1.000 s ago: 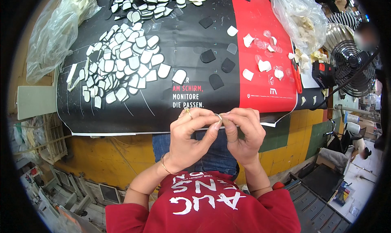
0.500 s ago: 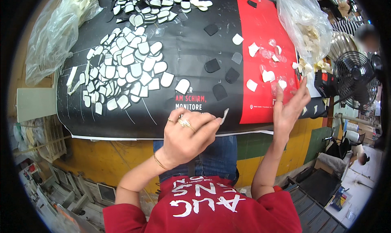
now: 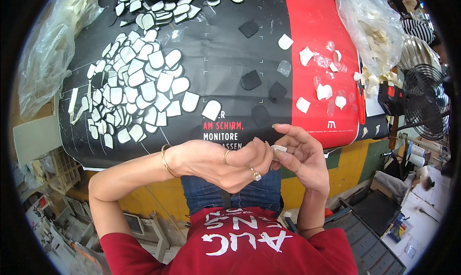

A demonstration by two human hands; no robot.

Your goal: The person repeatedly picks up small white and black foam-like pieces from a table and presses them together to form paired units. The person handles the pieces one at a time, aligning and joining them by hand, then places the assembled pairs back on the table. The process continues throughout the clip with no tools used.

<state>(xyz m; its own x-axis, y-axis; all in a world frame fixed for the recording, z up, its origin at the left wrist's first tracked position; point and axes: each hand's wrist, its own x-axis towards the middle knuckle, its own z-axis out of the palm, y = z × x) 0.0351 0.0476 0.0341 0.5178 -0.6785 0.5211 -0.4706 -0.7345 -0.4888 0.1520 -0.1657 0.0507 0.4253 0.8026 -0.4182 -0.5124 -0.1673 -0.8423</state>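
My left hand (image 3: 225, 162) and my right hand (image 3: 300, 155) meet just below the table's front edge, fingertips pinched together on one small white flat piece (image 3: 279, 149). A black and red printed sheet (image 3: 230, 49) covers the table above them. On its left lies a spread of several white rounded pieces (image 3: 139, 90). A few black rounded pieces (image 3: 250, 79) sit in the middle. Loose white and clear scraps (image 3: 324, 90) lie on the red part, nearest my right hand.
A clear plastic bag (image 3: 45, 59) lies at the table's left end and another bag of pale pieces (image 3: 372, 30) at the right. A black fan (image 3: 425, 102) stands to the right. Crates and shelves (image 3: 370, 241) crowd the floor below.
My right hand, which had reached out to the red part of the sheet, has come back to my left hand, and both now pinch a white piece together.
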